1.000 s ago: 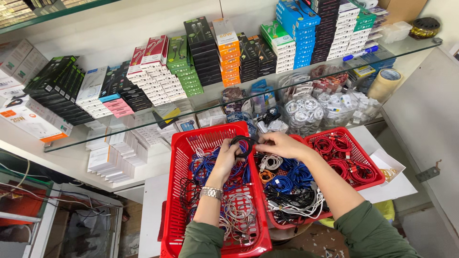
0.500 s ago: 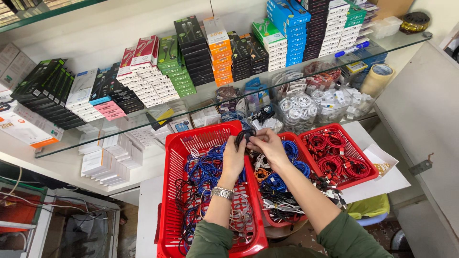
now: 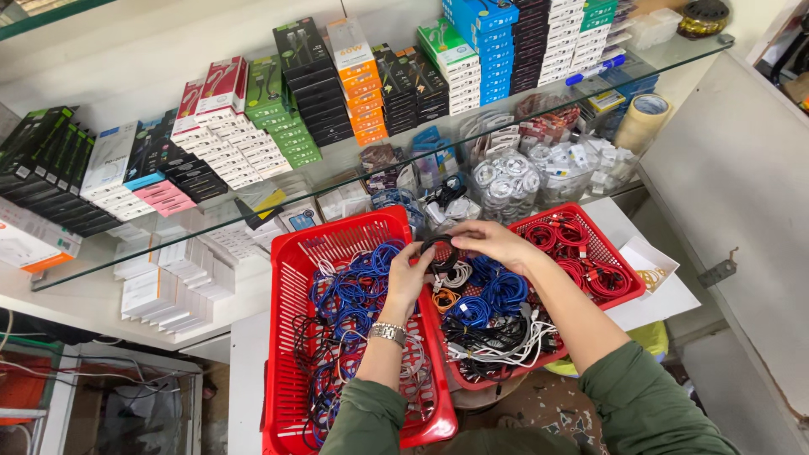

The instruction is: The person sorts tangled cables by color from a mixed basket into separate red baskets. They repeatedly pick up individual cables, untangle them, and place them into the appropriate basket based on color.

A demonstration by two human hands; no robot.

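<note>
My left hand [image 3: 410, 274] and my right hand [image 3: 491, 241] meet over the red baskets, both gripping a small black coiled cable [image 3: 440, 252]. A metal watch sits on my left wrist. Below my left hand, the large red basket [image 3: 291, 337] holds blue, black and white cables. Under the coil, the middle red basket [image 3: 497, 369] is filled with blue, white, orange and black cable bundles. To the right of my right hand, a smaller red basket [image 3: 628, 282] contains red cables. Both sleeves are green.
A glass shelf [image 3: 404, 160] runs across above the baskets, stacked with rows of coloured product boxes [image 3: 337, 84]. Bags of white coiled cables [image 3: 506, 181] lie under it. A tape roll [image 3: 642, 120] sits at the right. A white wall panel [image 3: 742, 211] stands on the right.
The view has shifted slightly. My hands stay together over the baskets, still working the black coil, now a little lower and right in the frame.
</note>
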